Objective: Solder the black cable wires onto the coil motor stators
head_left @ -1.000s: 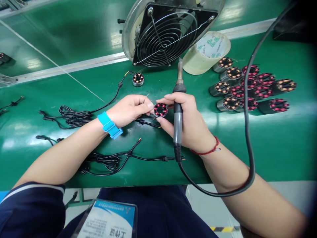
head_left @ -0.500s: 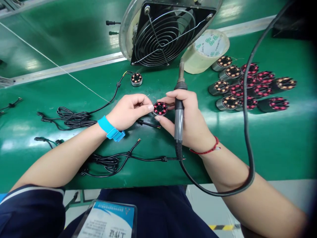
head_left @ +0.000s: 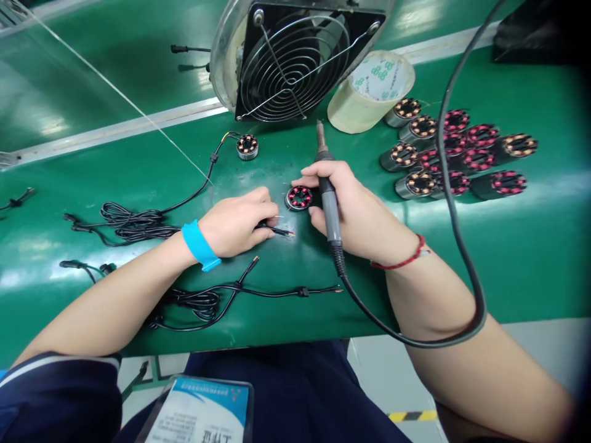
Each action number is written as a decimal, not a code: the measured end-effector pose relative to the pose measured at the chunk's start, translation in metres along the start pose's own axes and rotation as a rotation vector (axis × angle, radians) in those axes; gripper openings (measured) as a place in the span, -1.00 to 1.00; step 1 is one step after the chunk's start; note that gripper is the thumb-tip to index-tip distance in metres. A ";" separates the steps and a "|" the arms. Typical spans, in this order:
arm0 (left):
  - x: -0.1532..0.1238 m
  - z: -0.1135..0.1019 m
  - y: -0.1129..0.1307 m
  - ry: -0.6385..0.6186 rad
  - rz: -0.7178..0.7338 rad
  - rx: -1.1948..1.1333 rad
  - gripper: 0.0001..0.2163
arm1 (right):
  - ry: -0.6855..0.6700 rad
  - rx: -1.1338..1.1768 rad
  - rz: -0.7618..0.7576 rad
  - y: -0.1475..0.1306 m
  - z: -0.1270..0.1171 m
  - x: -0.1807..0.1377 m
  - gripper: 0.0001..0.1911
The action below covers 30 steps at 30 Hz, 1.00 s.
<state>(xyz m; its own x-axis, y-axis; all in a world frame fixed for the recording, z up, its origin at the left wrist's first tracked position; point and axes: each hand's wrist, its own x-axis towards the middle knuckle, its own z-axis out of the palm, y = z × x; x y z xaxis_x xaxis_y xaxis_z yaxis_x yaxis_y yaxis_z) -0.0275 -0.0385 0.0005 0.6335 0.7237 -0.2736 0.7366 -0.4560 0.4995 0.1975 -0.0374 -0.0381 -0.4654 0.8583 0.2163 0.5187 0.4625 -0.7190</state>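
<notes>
A small round stator (head_left: 299,197) with red coils lies on the green bench (head_left: 517,246), held between thumb and fingers of my right hand (head_left: 357,212). The same hand grips a soldering iron (head_left: 329,197), tip pointing away toward the fan. My left hand (head_left: 237,221), with a blue wrist strap, is closed on the end of a thin black cable (head_left: 279,231) just left of the stator. The cable's bare tip points at the stator.
A wire-guarded fan (head_left: 295,58) stands at the back, a tape roll (head_left: 372,89) beside it. Several stator stacks (head_left: 455,154) lie at the right. Another stator with a cable (head_left: 247,146) and coiled black cables (head_left: 133,223) lie left. The iron's cord (head_left: 457,203) loops over my right forearm.
My left hand let go of the stator, dropped toward me and took the black cable's end. The right hand lowered the stator to the bench and tilted the iron left.
</notes>
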 end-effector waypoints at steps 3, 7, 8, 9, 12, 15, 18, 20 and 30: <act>0.002 -0.001 0.000 0.109 0.012 -0.091 -0.92 | 0.067 0.052 -0.014 -0.003 -0.002 0.000 -0.43; 0.003 -0.007 0.000 0.252 -0.048 -0.430 -0.89 | 0.281 0.248 -0.027 -0.015 0.006 -0.001 -0.54; 0.002 -0.009 0.000 0.259 -0.076 -0.506 -0.88 | 0.311 0.304 -0.032 -0.018 0.010 -0.001 -0.57; 0.001 -0.010 0.001 0.258 -0.100 -0.567 -0.88 | 0.326 0.353 -0.034 -0.021 0.013 -0.001 -0.58; -0.001 -0.012 0.003 0.239 -0.118 -0.669 -0.86 | 0.340 0.440 -0.013 -0.028 0.022 -0.002 -0.60; -0.001 -0.013 0.003 0.219 -0.094 -0.679 -0.85 | 0.339 0.494 0.013 -0.030 0.025 -0.001 -0.59; -0.002 -0.013 0.003 0.208 -0.081 -0.658 -0.85 | 0.309 0.537 0.028 -0.028 0.025 0.000 -0.59; -0.002 -0.012 0.003 0.194 -0.070 -0.648 -0.86 | 0.300 0.560 0.038 -0.028 0.024 0.000 -0.59; -0.001 -0.009 0.006 0.235 0.064 -0.422 -0.66 | 0.282 0.575 0.124 -0.033 0.024 0.000 -0.52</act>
<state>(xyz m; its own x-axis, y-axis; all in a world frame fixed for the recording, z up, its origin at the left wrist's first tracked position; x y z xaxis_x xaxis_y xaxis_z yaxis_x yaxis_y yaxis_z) -0.0259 -0.0372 0.0116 0.5681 0.8206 -0.0625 0.5069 -0.2891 0.8121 0.1633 -0.0581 -0.0302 -0.1798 0.9593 0.2176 0.0536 0.2305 -0.9716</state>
